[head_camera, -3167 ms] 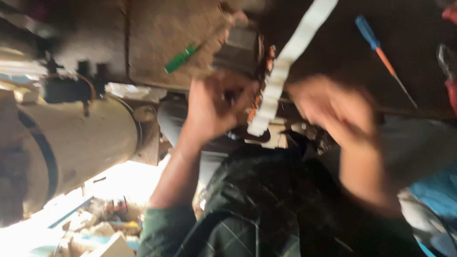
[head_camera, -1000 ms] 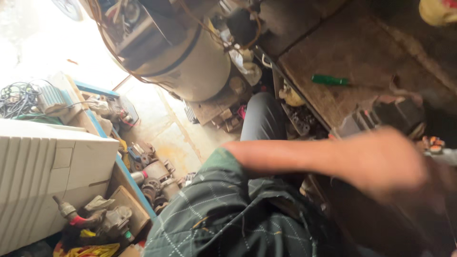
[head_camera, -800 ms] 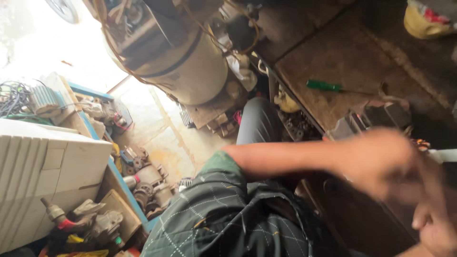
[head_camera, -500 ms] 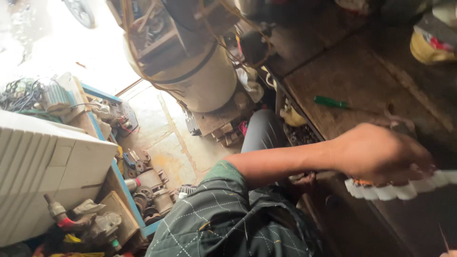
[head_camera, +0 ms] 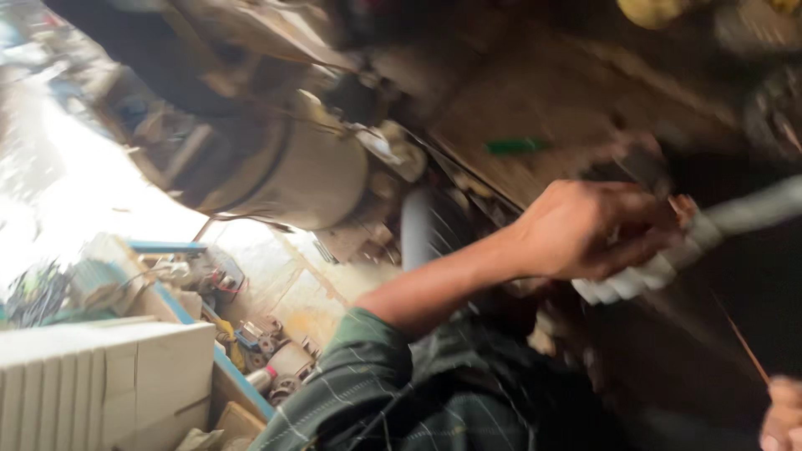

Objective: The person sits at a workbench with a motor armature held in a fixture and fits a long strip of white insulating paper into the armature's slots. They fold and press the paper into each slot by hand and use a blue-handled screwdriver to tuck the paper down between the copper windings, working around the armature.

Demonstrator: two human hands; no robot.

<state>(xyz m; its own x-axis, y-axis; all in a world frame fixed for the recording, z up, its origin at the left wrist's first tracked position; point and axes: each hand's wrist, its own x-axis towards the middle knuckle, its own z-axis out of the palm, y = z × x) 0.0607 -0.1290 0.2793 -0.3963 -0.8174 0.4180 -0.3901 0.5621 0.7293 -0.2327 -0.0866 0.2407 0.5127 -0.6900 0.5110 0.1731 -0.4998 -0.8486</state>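
**Left hand on white strip at the bench**

Dim, cluttered workshop; dark bench (head_camera: 535,100) with a green pen (head_camera: 515,145) on it. Left hand (head_camera: 589,230) curled shut around a white ribbed strip (head_camera: 660,267), which runs up to the right, blurred. Right hand (head_camera: 785,413) only partly in frame; grip unreadable. Blue-edged tray (head_camera: 219,359) at lower left holds metal parts. Since half a second ago, strip tilted upward.

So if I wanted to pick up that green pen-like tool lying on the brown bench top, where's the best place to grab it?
Grip the slim green tool across its middle, coming from above; it lies flat and bare on the brown bench top, beyond the left hand.
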